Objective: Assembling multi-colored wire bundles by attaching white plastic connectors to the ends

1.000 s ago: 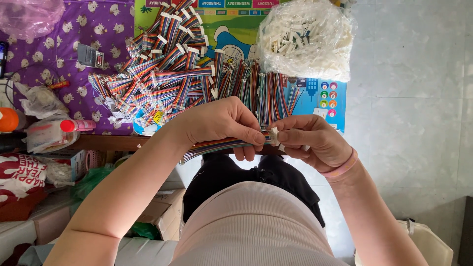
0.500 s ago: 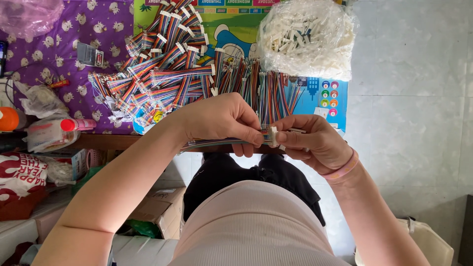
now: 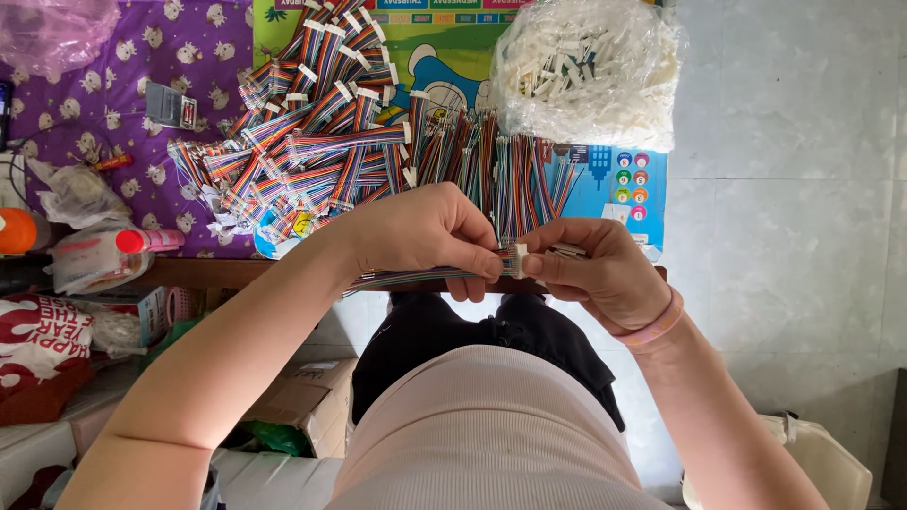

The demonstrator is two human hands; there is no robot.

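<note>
My left hand (image 3: 425, 231) pinches the end of a multicoloured ribbon cable (image 3: 416, 278) that trails back to the left under my forearm. My right hand (image 3: 595, 269) meets it fingertip to fingertip and holds a small white connector (image 3: 518, 261) at the cable's end, with a few more white pieces sticking out past its fingers. Both hands hover just above the near edge of a low table (image 3: 198, 272). Beyond them lies a heap of finished rainbow cables with white plugs (image 3: 312, 142) and a row of loose wire bundles (image 3: 491, 170).
A clear plastic bag of white connectors (image 3: 590, 71) sits at the table's far right. A purple patterned cloth (image 3: 123, 76) covers the left part. Bottles, bags and a cardboard box (image 3: 302, 401) crowd the floor at left; pale tiles (image 3: 784, 189) lie at right.
The hands have stayed together with only slight finger shifts; the right thumb and fingers have closed in tighter on the white connector at the cable end.
</note>
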